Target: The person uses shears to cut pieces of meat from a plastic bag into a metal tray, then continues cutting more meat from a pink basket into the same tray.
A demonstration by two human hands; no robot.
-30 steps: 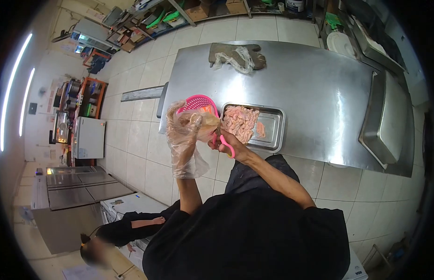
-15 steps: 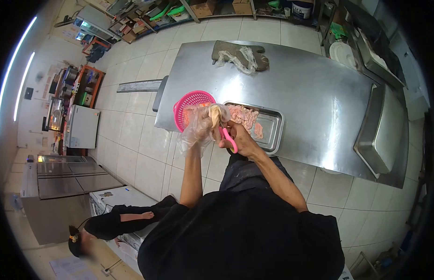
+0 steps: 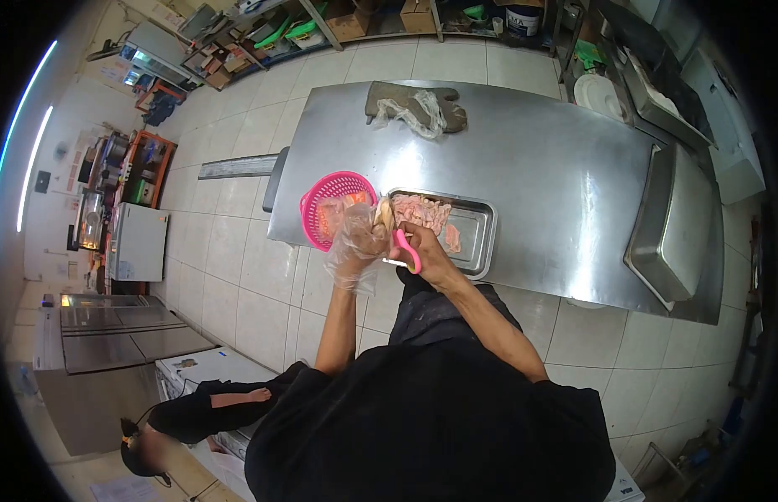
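Observation:
My left hand [image 3: 358, 240], in a loose clear plastic glove, grips a pale yellowish piece of raw meat [image 3: 384, 212]; its exact cut is too small to tell. Pink-handled scissors [image 3: 415, 253] are in my right hand [image 3: 428, 258], fingers wrapped round the handles. The blades are mostly hidden close to the meat. Behind my left hand stands a pink perforated basket [image 3: 308, 219] with pinkish-orange pieces inside. Beyond my right hand, a shallow metal tray [image 3: 490, 227] holds small pale pink meat pieces [image 3: 422, 211], mostly heaped on its left side.
A brown oven mitt [image 3: 395, 96] with crumpled clear plastic [image 3: 422, 117] lies at the far edge of the steel table [image 3: 539, 159]. At the right end rests a large metal pan [image 3: 677, 230]. Another person [image 3: 196, 410] in dark clothes is at the lower left, beside white appliances.
The view has shifted slightly. My left hand has turned a little, and the pale meat now points more upright beside the scissors. Both hands keep their hold.

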